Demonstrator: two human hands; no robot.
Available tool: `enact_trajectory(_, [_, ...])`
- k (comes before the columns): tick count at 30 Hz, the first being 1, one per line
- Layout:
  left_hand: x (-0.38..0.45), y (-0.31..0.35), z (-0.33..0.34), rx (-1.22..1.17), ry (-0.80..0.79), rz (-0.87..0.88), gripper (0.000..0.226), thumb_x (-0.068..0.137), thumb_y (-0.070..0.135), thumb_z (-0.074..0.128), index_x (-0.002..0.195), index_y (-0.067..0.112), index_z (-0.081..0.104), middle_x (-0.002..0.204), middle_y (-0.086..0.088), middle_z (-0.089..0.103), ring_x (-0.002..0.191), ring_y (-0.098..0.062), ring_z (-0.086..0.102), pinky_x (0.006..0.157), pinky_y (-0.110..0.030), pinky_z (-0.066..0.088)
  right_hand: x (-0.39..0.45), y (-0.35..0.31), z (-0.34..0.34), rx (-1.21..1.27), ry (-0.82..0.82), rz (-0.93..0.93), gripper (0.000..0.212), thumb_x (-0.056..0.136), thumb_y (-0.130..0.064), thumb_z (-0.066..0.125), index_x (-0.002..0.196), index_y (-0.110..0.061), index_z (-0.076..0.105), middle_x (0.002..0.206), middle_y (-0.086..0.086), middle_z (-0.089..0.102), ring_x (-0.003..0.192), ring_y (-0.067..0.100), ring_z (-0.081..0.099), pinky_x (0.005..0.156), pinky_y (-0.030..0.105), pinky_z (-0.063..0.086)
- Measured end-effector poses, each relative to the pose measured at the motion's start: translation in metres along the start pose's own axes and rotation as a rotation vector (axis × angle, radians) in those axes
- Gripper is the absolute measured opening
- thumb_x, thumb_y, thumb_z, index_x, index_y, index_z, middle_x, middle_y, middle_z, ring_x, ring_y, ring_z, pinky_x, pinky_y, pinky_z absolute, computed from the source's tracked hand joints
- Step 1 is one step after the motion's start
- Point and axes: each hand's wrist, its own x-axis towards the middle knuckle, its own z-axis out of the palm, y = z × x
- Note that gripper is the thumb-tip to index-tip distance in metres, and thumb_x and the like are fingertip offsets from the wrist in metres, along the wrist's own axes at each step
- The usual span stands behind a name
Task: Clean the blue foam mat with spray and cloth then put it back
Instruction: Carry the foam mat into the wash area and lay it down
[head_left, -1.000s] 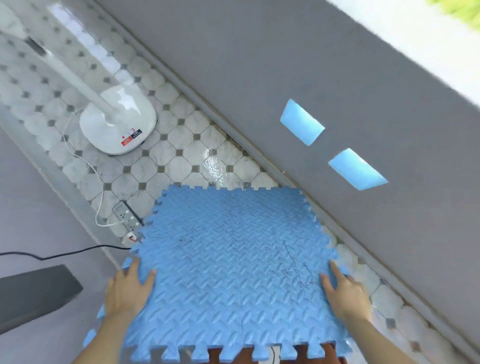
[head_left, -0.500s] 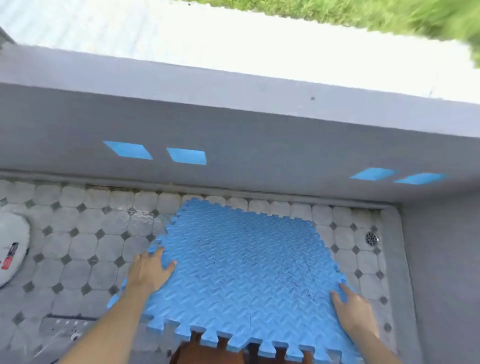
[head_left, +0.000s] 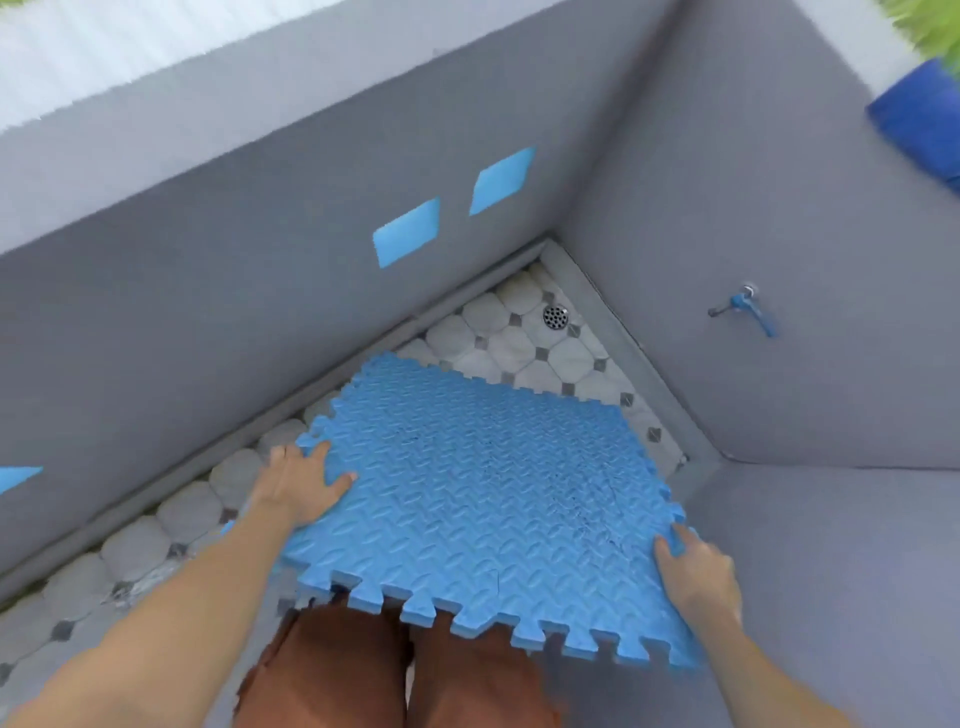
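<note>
The blue foam mat (head_left: 483, 499) is a square, textured tile with jigsaw edges. I hold it flat in front of me, above a tiled floor. My left hand (head_left: 301, 488) grips its left edge, thumb lying on top. My right hand (head_left: 696, 571) grips its right edge near the front corner. Dark scuff marks show on the mat's right half. No spray bottle or cloth is in view.
Grey walls meet in a corner ahead, with blue squares (head_left: 408, 231) painted on the left one. A floor drain (head_left: 555, 316) sits in the tiled corner. A blue tap (head_left: 748, 309) sticks out of the right wall. A blue pot (head_left: 919, 117) stands on the wall top, upper right.
My view has swung to the right, from the fan base and wall to the corner with the drain and tap. Both hands have kept hold of the mat throughout.
</note>
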Motion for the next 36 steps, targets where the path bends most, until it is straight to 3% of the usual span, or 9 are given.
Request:
enact_trajectory(5, [0.083,0.088,-0.012,0.138,0.021,0.12,0.075,0.087,0.066,0.041,0.146,0.021,0.033,0.135,-0.017,0.049,0.127,-0.037,0.036,0.104,-0.043,0.037,0.061,0.046,0.039,0.112,-0.025,0.164,0.053,0.096,-0.045,0.043,0.146,-0.027,0.046,0.138,0.015,0.057,0.125,0.042,0.048,0.104,0.046,0.042])
enact_trajectory(14, [0.257,0.185,0.053,0.231,0.066,0.307,0.071,0.087,0.06,0.051,0.143,0.019,0.036,0.13,-0.024,0.047,0.127,-0.037,0.031,0.104,-0.044,0.033,0.173,0.055,0.179,0.337,0.062,0.381,0.05,0.095,-0.038,0.05,0.142,-0.019,0.052,0.123,0.031,0.06,0.118,0.047,0.05,0.094,0.05,0.046])
enact_trajectory(20, [0.351,0.186,0.111,0.286,0.112,0.414,0.073,0.087,0.063,0.049,0.14,0.015,0.036,0.124,-0.03,0.048,0.123,-0.04,0.033,0.103,-0.048,0.032,0.218,0.024,0.286,0.476,0.195,0.477,0.063,0.086,-0.046,0.041,0.139,-0.014,0.052,0.117,0.036,0.057,0.116,0.049,0.046,0.094,0.051,0.043])
enact_trajectory(25, [0.409,0.182,0.143,0.303,0.12,0.395,0.07,0.084,0.059,0.056,0.135,0.016,0.034,0.118,-0.03,0.05,0.124,-0.04,0.032,0.103,-0.048,0.03,0.252,0.006,0.353,0.673,0.118,0.435,0.067,0.082,-0.045,0.054,0.142,-0.015,0.05,0.129,0.026,0.059,0.123,0.042,0.05,0.105,0.042,0.038])
enact_trajectory(28, [0.447,0.183,0.162,0.287,0.147,0.384,0.069,0.083,0.056,0.06,0.132,0.016,0.034,0.118,-0.032,0.049,0.125,-0.041,0.033,0.105,-0.047,0.03,0.271,-0.007,0.389,0.798,0.162,0.399,0.07,0.077,-0.043,0.055,0.141,-0.014,0.052,0.136,0.017,0.058,0.13,0.036,0.048,0.111,0.041,0.036])
enact_trajectory(36, [0.526,0.183,0.214,0.304,0.194,0.325,0.071,0.084,0.054,0.059,0.138,0.021,0.026,0.128,-0.031,0.045,0.125,-0.043,0.038,0.102,-0.046,0.032,0.317,-0.037,0.472,0.875,0.073,0.392,0.08,0.079,-0.041,0.059,0.151,-0.018,0.036,0.148,0.015,0.044,0.14,0.031,0.035,0.115,0.041,0.031])
